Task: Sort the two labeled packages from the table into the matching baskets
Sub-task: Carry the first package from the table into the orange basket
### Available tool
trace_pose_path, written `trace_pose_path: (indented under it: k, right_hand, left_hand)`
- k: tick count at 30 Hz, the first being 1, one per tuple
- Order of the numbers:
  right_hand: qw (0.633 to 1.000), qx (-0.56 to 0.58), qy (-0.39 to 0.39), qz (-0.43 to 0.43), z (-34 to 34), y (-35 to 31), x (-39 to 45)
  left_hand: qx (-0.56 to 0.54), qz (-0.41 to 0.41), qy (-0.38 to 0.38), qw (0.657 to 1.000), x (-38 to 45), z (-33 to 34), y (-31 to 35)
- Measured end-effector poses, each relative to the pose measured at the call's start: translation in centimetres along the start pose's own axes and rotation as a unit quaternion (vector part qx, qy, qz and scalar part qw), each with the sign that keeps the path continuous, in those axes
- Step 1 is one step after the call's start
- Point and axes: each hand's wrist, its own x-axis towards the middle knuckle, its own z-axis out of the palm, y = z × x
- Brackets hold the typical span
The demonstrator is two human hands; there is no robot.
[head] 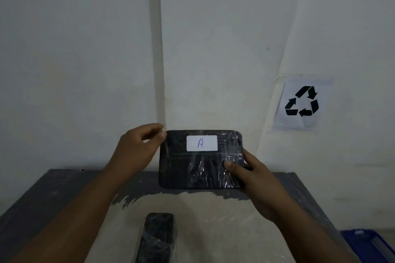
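Note:
A black, plastic-wrapped package [192,168] with a white label reading "A" is held upright above the far part of the table, its label facing me. My left hand [136,147] grips its upper left corner. My right hand [252,175] grips its lower right corner, thumb on the front. A second black wrapped package [157,239] lies on the table near the front edge, below the first one; no label shows on it.
The table [64,198] has a grey border and a pale middle under clear film. A white wall stands close behind it, with a recycling-symbol sheet [302,102] at the right. A blue basket's rim [369,241] shows at the lower right.

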Motion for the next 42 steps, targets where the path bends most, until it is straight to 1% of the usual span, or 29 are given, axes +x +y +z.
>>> trace_pose_path:
  k: [3,8,12,17,22,24,28,32,35,39,42]
  right_hand:
    - [0.997,0.071,0.020,0.016,0.1,0.2,0.2]
    - [0.988,0.141,0.052,0.031,0.6,0.4,-0.1]
    - [0.987,0.142,0.079,0.020,0.8,0.9,-0.8]
    - [0.982,0.126,0.139,0.007,0.2,1.6,-2.8]
    - [0.973,0.122,0.198,-0.003,-1.5,2.1,-6.6]
    - [0.964,0.126,0.233,-0.004,-2.4,2.1,-8.7]
    - [0.944,0.136,0.301,0.006,-5.3,2.3,-13.7]
    - [0.919,0.138,0.368,0.008,-9.2,2.6,-20.7]
    - [0.903,0.136,0.407,0.015,-12.1,2.8,-27.0]
    - [0.879,0.119,0.461,0.008,-16.6,2.6,-38.0]
    - [0.856,0.098,0.508,0.007,-19.5,2.5,-46.1]
  left_hand:
    - [-0.015,-0.042,0.035,0.998,-0.4,-0.2,-2.0]
    - [-0.024,-0.062,0.039,0.997,-0.8,0.6,-4.0]
    - [-0.015,-0.042,0.013,0.999,-1.0,1.7,-4.5]
    - [-0.022,-0.017,-0.038,0.999,-0.7,3.5,-4.2]
    - [-0.033,0.005,-0.082,0.996,-1.7,6.3,-2.6]
    - [-0.037,0.017,-0.102,0.994,-2.6,7.6,-1.6]
    - [-0.048,0.050,-0.136,0.988,-5.0,10.7,1.5]
    - [-0.072,0.058,-0.181,0.979,-9.3,15.1,5.7]
    - [-0.090,0.062,-0.221,0.969,-13.7,18.5,9.0]
    - [-0.095,0.112,-0.285,0.947,-21.7,23.6,14.5]
    - [-0.106,0.134,-0.332,0.928,-27.5,27.2,18.6]
